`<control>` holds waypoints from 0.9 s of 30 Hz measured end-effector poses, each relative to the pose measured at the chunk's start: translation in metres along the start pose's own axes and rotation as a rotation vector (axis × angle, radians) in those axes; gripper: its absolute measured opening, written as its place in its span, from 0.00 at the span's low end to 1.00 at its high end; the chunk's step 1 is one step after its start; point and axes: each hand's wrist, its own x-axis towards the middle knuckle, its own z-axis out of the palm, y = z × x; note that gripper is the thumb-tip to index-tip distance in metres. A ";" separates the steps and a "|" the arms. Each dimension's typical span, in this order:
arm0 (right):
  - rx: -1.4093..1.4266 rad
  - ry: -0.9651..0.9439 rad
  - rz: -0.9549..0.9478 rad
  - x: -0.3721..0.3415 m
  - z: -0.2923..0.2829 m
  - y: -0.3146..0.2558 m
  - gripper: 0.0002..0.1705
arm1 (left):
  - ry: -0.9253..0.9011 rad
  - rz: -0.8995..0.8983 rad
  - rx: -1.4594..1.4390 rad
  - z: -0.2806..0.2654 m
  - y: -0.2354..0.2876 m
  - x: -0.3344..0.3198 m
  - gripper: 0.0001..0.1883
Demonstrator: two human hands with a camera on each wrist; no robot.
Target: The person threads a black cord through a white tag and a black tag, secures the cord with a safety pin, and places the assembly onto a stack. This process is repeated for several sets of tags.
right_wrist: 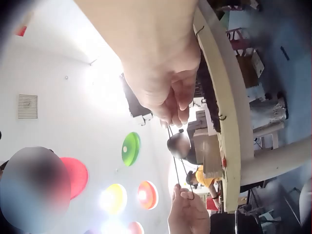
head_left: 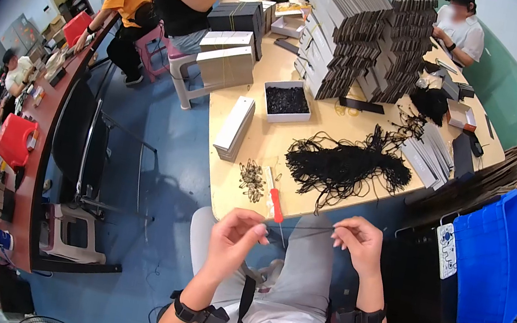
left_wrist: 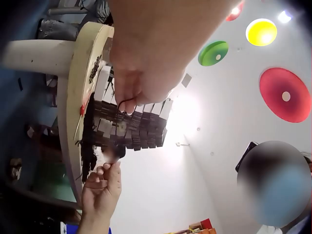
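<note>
A thin black cord (head_left: 312, 228) stretches between my two hands above my lap, just off the table's front edge. My left hand (head_left: 234, 243) pinches one end between thumb and fingers. The other end is pinched by my right hand (head_left: 360, 243). In the right wrist view the cord (right_wrist: 176, 168) runs as two strands from the right fingertips to the left hand (right_wrist: 189, 214). A pile of black cords (head_left: 348, 165) lies on the table before the right hand. Nearer the left hand are a red-handled tool (head_left: 276, 205) and a heap of small metal pins (head_left: 251, 181).
The table (head_left: 223, 205) also bears a white box of small black pieces (head_left: 286, 101), an upright white box (head_left: 234, 127) and tall stacks of grey folded pieces (head_left: 357, 33). A blue crate (head_left: 496, 262) stands at the right. Several people work around the room.
</note>
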 end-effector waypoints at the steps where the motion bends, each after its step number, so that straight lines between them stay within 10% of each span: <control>1: 0.001 -0.001 -0.010 0.007 0.005 -0.004 0.04 | 0.046 0.058 0.035 -0.003 0.003 0.006 0.07; 10: -0.093 0.065 -0.097 0.070 0.055 0.023 0.04 | 0.428 0.404 0.667 -0.039 0.004 0.062 0.04; 23: 0.183 0.173 -0.224 0.076 0.047 0.006 0.08 | 0.522 0.579 1.219 -0.053 0.011 0.100 0.17; 25: -0.638 0.145 -0.492 0.077 0.044 -0.001 0.10 | 0.519 0.590 1.268 -0.056 0.007 0.111 0.19; 27: -0.812 0.174 -0.501 0.076 0.035 -0.008 0.12 | 0.516 0.611 1.303 -0.059 0.008 0.120 0.22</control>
